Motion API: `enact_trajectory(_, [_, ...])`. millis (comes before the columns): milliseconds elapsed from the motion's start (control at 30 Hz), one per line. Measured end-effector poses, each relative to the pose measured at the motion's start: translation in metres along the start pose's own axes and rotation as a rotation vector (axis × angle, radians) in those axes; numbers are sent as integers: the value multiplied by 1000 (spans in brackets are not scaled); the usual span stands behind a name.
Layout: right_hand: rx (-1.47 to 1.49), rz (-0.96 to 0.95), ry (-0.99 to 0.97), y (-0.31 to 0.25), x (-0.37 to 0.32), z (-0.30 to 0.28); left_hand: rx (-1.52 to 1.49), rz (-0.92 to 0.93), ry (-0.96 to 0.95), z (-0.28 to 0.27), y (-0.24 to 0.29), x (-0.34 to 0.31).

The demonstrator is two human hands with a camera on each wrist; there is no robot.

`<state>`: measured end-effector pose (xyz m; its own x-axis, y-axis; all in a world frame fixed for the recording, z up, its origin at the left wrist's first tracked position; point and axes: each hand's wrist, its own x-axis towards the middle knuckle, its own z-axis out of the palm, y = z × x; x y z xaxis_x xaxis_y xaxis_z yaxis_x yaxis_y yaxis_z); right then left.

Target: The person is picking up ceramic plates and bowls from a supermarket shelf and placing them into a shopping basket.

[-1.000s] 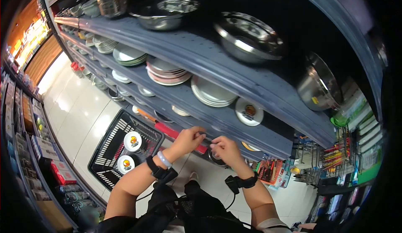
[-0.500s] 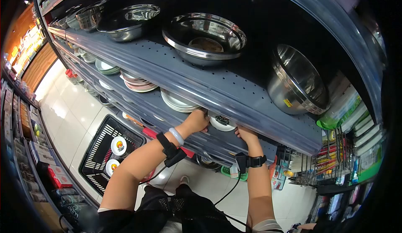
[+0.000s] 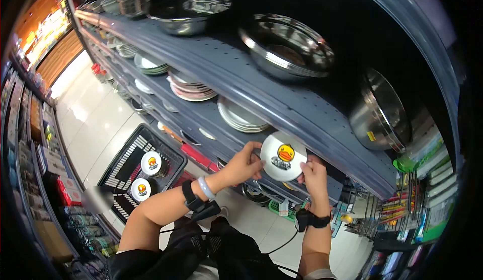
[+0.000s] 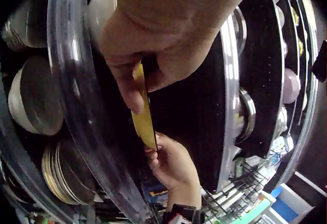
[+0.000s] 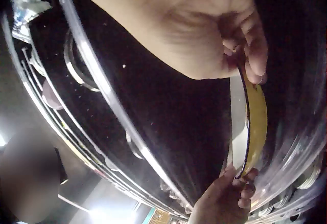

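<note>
A small white plate with a yellow duck print is held between both hands in front of the grey shelf, tilted with its face toward me. My left hand grips its left rim and my right hand grips its right rim. In the left wrist view the plate shows edge-on with a yellow underside, pinched by my left hand, with my right hand below it. The right wrist view shows my right hand pinching the plate and my left hand at its far rim.
A black shopping basket stands on the floor at the left with two duck plates in it. Stacks of plates fill the shelf; steel bowls sit on the shelf above. Another stocked shelf lines the aisle's left side.
Both hands rose from the lower shelf to the plate shelf. They have now drawn the duck plate out from it and tipped its face toward me.
</note>
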<state>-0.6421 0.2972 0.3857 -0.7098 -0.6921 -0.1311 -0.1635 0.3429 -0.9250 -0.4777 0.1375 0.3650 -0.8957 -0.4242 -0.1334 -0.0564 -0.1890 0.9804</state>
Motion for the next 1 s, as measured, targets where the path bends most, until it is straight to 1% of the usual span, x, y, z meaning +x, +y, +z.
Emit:
enact_trajectory(133, [18, -4, -121, -16, -27, 37, -54, 16, 50, -27, -18, -60])
enact_trajectory(200, [-16, -36, -205, -20, -34, 69, -44, 6, 143, -45, -29, -92])
enact_trajectory(267, [-46, -6, -322, -28, -39, 107, -71, 2, 219, -65, -41, -127])
enact_trajectory(300, [-87, -2, -379, -32, -42, 128, 33, -37, 305, -75, -34, -146])
enact_trajectory(333, [-128, -4, -428, -36, -43, 146, 26, -48, 348, -86, -42, -162])
enact_trajectory(367, [-103, -15, -523, -26, -40, 166, -12, -97, 401, -99, -55, -178])
enact_trajectory(400, [-146, -73, -582, -14, -38, 188, -52, -144, 448, -111, -70, -193])
enact_trajectory(433, [-203, -116, -639, -13, -38, 211, -62, -153, 507, -123, -80, -208])
enact_trajectory(467, [-260, -158, -694, -13, -41, 235, 5, -203, 578, -132, -87, -225])
enact_trajectory(500, [-325, -216, -694, -3, -43, 261, 32, -234, 615, -145, -94, -241])
enact_trajectory(533, [-311, -341, -735, 20, -39, 288, 60, -267, 649, -158, -103, -256])
enact_trajectory(567, [-362, -341, -776, 18, -43, 312, 72, -300, 674, -173, -112, -270])
enact_trajectory(600, [-414, -341, -813, 14, -49, 339, 18, -305, 712, -188, -131, -283])
enact_trajectory(667, [-540, -457, -831, 27, -56, 391, -13, -403, 789, -217, -163, -305])
enact_trajectory(700, [-458, -330, -893, 41, -58, 419, -16, -462, 808, -233, -178, -314])
enact_trajectory(733, [-540, -322, -933, 50, -60, 444, 46, -565, 824, -245, -176, -320])
enact_trajectory(800, [-789, -364, -948, 64, -66, 488, 124, -612, 879, -272, -209, -331])
enact_trajectory(833, [-791, -352, -954, 77, -68, 508, 119, -622, 874, -284, -219, -333])
enact_trajectory(900, [-885, -267, -954, 100, -72, 544, 304, -744, 812, -307, -239, -337])
enact_trajectory(933, [-887, -254, -960, 102, -76, 555, 299, -754, 803, -318, -263, -339])
enact_trajectory(967, [-929, -179, -958, 103, -79, 568, 469, -772, 801, -326, -288, -340])
enact_trajectory(1000, [-970, -102, -954, 107, -82, 578, 639, -783, 791, -332, -294, -340])
